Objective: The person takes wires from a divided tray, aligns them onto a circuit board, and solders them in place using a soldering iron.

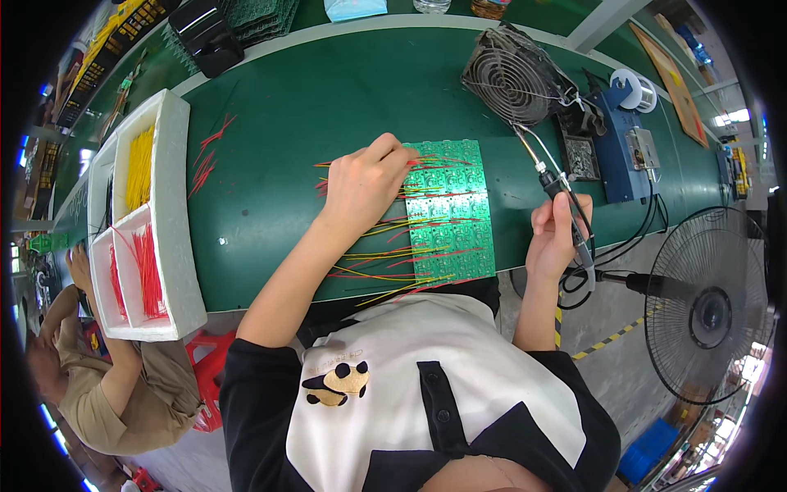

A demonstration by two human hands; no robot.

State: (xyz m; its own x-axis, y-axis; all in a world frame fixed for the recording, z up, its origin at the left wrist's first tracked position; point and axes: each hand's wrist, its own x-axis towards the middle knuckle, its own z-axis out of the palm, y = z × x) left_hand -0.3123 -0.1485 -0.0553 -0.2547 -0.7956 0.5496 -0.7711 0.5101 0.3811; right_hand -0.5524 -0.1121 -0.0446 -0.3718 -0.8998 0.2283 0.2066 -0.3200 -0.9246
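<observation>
A green circuit board panel (451, 209) lies on the bench in front of me, with rows of red, yellow and black wires sticking out over its left side. My left hand (365, 184) is at the panel's upper left corner, thumb and fingertips pinched together on what looks like a thin red wire. Other wire ends come out from under that hand. In my right hand (560, 230), to the right of the panel, is a soldering iron (584, 250). Its metal tip points up and away, off the board, close to the small fan.
A white foam box (197, 279) at left holds yellow wires (139, 168) and red wires (146, 271). Loose red wires (203, 172) lie beside it. Ahead stands a small fan (512, 82); right, a blue soldering station (623, 148), solder spool (635, 90) and floor fan (709, 307). Another person (123, 385) sits left.
</observation>
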